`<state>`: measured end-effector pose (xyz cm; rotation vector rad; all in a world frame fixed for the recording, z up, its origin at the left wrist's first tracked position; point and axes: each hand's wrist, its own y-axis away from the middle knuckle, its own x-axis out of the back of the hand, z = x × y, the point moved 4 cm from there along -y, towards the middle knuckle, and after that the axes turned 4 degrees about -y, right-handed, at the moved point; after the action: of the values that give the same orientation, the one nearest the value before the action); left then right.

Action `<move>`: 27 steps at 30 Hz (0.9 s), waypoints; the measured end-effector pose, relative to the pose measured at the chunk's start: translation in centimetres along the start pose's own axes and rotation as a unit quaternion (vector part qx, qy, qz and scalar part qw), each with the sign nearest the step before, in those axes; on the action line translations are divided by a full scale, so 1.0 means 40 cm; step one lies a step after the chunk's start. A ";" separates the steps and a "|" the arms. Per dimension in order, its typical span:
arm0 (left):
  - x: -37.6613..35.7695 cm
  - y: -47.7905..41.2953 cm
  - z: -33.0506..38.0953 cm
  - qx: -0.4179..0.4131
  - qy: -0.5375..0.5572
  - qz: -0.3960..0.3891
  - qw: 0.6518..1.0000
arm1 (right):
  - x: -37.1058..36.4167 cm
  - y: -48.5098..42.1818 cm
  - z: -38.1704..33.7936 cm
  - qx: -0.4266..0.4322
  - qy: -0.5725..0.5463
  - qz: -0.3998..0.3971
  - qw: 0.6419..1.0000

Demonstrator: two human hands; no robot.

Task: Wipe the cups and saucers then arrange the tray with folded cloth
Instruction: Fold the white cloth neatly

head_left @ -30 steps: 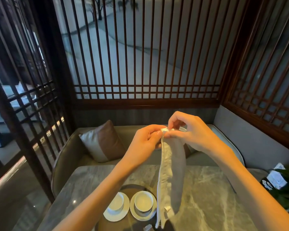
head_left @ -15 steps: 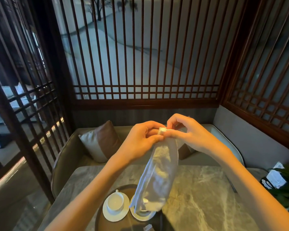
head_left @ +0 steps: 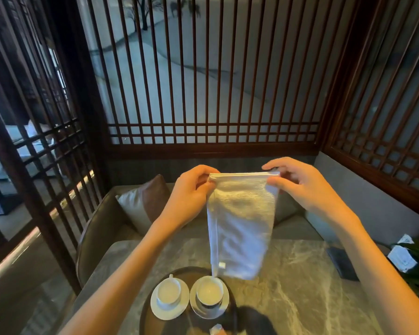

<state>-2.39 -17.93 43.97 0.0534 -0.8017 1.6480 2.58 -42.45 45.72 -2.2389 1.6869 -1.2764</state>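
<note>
Spread wide now, the cloth (head_left: 242,226) hangs as a flat panel; half a second ago it dangled as a narrow twist from hands pressed together. Nearest, the tray (head_left: 145,310) on the table (head_left: 300,286) carries the left cup (head_left: 168,290) and right cup (head_left: 209,292), each on a saucer. The cloth's lower edge hangs right at the right cup, long axis vertical. Farther off, the left grip (head_left: 191,192) and right grip (head_left: 302,187) pinch its top corners, level and apart. The next fold probably brings those corners together.
</note>
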 end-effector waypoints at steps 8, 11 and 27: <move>-0.069 -0.014 0.035 -0.007 0.027 -0.006 1.000 | -0.044 -0.021 -0.014 0.006 0.058 0.006 0.998; -0.095 -0.011 0.033 -0.023 0.016 -0.022 0.999 | -0.101 -0.042 -0.060 0.024 0.034 -0.011 0.999; -0.108 0.069 -0.116 -0.041 -0.010 -0.124 0.991 | -0.131 -0.134 -0.127 0.081 0.061 0.071 0.992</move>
<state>-1.89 -19.24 37.18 0.1067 -0.8423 1.3798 3.20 -33.92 48.75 -1.9515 1.6790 -1.4831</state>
